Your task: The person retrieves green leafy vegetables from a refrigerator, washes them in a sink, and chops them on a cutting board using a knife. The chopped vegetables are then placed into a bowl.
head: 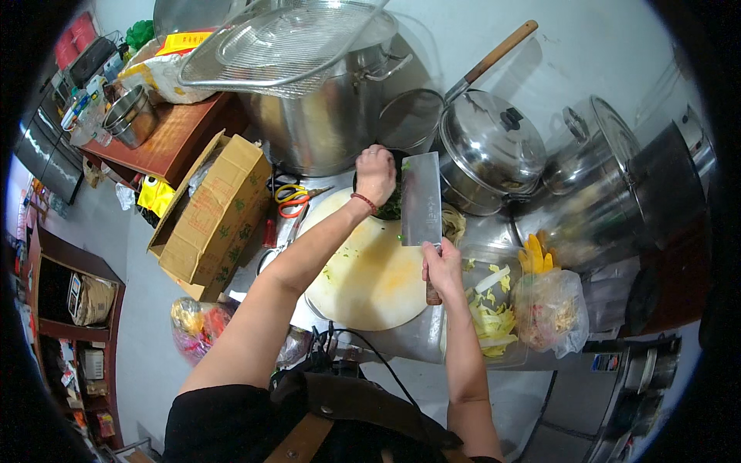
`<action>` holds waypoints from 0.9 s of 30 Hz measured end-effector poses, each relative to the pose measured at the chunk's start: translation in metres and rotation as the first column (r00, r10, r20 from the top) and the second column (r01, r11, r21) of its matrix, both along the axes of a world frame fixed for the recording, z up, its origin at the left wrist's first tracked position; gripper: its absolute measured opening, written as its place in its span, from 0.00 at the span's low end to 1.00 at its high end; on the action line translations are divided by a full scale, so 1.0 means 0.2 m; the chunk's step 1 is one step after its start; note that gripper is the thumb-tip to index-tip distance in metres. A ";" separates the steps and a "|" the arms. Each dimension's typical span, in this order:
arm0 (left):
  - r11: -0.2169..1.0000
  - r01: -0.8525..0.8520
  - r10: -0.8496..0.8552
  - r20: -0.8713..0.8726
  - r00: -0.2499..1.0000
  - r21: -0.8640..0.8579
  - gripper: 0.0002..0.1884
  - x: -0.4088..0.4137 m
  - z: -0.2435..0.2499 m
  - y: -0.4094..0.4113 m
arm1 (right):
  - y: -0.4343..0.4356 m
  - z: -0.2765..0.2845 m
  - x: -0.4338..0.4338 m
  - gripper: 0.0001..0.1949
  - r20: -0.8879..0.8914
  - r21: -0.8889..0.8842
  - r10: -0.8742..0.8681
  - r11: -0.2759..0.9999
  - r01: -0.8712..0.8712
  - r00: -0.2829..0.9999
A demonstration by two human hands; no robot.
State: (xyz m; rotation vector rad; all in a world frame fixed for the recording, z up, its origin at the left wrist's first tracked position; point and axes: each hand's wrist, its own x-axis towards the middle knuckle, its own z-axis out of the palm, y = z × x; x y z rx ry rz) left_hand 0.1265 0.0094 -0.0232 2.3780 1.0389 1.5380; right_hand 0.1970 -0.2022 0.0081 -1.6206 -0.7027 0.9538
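My right hand (443, 267) grips the brown handle of a Chinese cleaver (421, 197). Its broad steel blade points away from me, with green bits stuck along the left edge. The blade hangs over the right side of a round, pale cutting board (359, 278), which is stained and dotted with green scraps. My left hand (375, 176) is curled at a dark bowl of chopped greens (391, 207) on the board's far side. Its fingertips are hidden, so whether they grip the rim is unclear. Cut yellow-green leaf vegetable (492, 321) lies in a clear plastic tub right of the board.
Behind the board stand a large steel stockpot (324, 121) topped by a wire-mesh basket (278, 52), and a lidded steel pot (492, 144). Scissors (292, 199) and a cardboard box (214, 214) lie left. A knotted plastic bag (553, 312) and orange-yellow gloves (537, 254) sit right.
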 end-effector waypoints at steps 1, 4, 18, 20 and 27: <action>0.980 0.182 -0.180 0.022 0.983 -0.079 0.05 0.00 0.10 -0.08 | 0.00 -0.01 0.00 0.08 -0.031 -0.015 0.018 1.000 -0.019 0.999; 0.988 0.143 -0.118 -0.335 0.935 0.051 0.06 -0.02 0.06 -0.08 | 0.00 -0.01 -0.04 0.08 -0.106 -0.004 0.045 0.999 -0.045 0.993; 0.994 -0.030 0.068 -0.374 0.925 0.107 0.13 -0.19 -0.13 -0.05 | 0.11 0.08 -0.04 0.09 -0.006 0.242 -0.245 0.940 0.239 0.970; 0.992 -0.071 0.055 -0.149 0.987 -0.107 0.13 -0.24 -0.14 -0.01 | -0.07 0.02 -0.03 0.10 0.194 0.154 -0.116 0.984 0.086 0.974; 0.232 0.131 -0.038 0.125 0.991 -0.964 0.15 -0.31 -0.35 0.16 | -0.44 -0.19 -0.29 0.08 0.906 -0.096 0.155 0.981 -0.166 0.394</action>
